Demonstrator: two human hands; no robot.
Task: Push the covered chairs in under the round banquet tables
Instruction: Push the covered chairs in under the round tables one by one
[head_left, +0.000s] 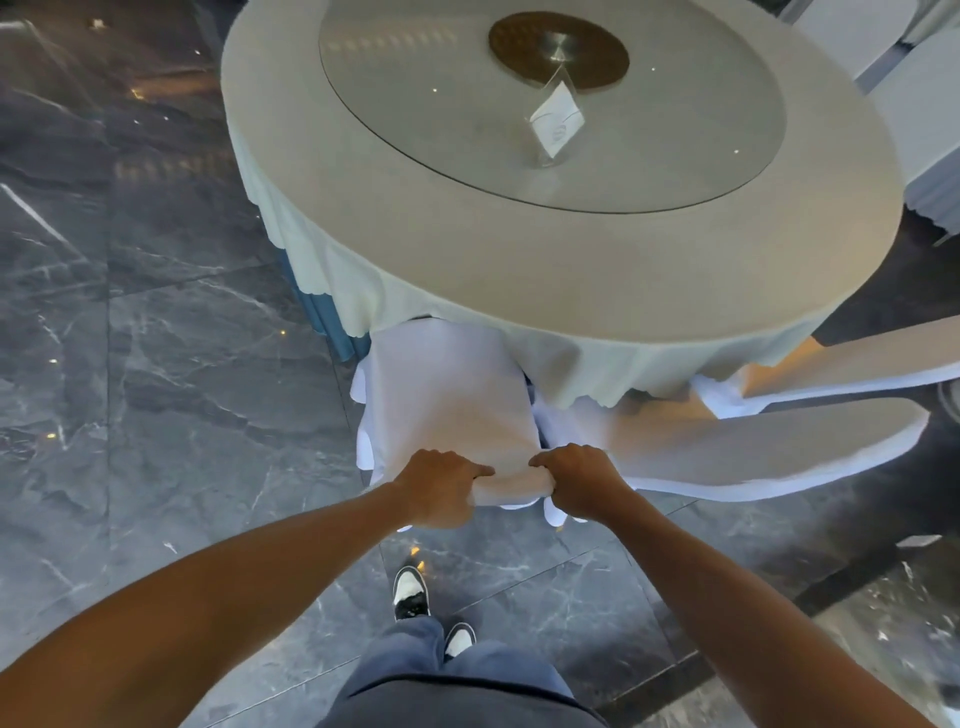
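At the round cream-clothed banquet table (519, 291), left hand (441, 488) and right hand (582, 480) both grip the white fabric-covered chair's (452, 395) top edge.

Bare forearms, blue-grey trousers (415, 670) and black-and-white sneakers (411, 592) make up the person's visible outfit

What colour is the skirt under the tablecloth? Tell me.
Blue skirt, showing below the pale tablecloth at the table's left side, head view.
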